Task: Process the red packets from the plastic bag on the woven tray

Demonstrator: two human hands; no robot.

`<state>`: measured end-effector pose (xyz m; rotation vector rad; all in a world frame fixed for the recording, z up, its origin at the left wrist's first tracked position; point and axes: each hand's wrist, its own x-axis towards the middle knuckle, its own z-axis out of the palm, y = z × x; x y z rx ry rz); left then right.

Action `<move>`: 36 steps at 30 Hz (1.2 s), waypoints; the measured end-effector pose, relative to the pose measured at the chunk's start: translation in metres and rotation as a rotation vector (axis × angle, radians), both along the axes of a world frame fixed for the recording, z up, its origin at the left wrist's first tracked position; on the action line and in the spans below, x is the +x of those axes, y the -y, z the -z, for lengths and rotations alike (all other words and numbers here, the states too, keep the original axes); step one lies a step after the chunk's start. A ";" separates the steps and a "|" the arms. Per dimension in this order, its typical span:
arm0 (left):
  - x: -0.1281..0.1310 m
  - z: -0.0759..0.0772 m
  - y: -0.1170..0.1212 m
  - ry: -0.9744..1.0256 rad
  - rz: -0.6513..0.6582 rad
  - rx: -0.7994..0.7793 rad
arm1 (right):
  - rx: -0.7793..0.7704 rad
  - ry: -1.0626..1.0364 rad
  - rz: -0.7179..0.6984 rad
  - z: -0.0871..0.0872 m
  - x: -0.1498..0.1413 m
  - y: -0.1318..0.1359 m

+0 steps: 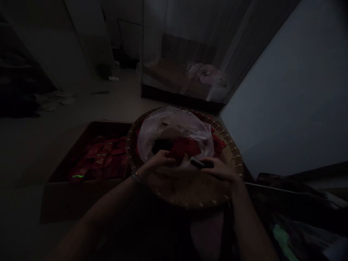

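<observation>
A clear plastic bag with its mouth spread wide sits in a round woven bamboo tray. Red material and something dark show inside the bag. My left hand is at the bag's near left edge, its fingers slightly apart and partly lost in the dimness. At the near right edge, my right hand is closed on a small dark block with a pale edge. Its exact kind is too dark to make out. Red packets lie in the tray beside the bag.
To the left stands an open cardboard box holding several red packets. Behind the tray, a bed frame hung with a sheer net rises. A pale wall borders the right side, with dark cloth-like items below it.
</observation>
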<state>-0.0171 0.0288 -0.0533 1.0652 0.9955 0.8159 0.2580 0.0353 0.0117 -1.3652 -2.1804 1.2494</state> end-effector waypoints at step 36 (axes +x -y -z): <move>0.003 -0.023 0.005 0.196 -0.211 -0.109 | 0.221 -0.545 0.738 0.037 -0.067 -0.073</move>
